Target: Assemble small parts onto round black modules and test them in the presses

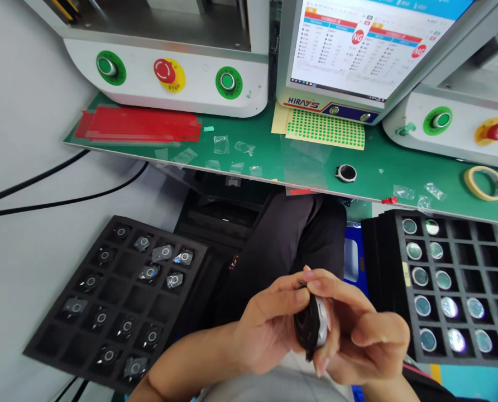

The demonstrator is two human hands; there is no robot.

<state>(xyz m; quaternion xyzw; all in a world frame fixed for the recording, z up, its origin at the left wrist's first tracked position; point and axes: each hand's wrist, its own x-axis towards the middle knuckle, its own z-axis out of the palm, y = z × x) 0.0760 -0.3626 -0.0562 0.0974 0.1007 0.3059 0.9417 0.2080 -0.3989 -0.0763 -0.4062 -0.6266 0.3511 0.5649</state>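
Note:
Both of my hands meet around a round black watch-like device [311, 324] with a silver rim, held on edge above my lap. My left hand [269, 318] grips its left side, thumb near the top edge. My right hand [353, 329] closes on the silver side, with thumb and fingertips at the top and more fingers beneath. The fingertips of both hands nearly touch at the top. Another round watch body [346, 173] with a dark face lies on the green bench near its front edge.
A black tray [125, 296] with watch parts stands at left, another [462, 296] with round discs at right. The green bench [266, 151] carries red strips [138, 125], a green-dot sticker sheet [326, 128], clear film scraps and a tape roll [484, 183]. Behind are button panels and a screen [370, 50].

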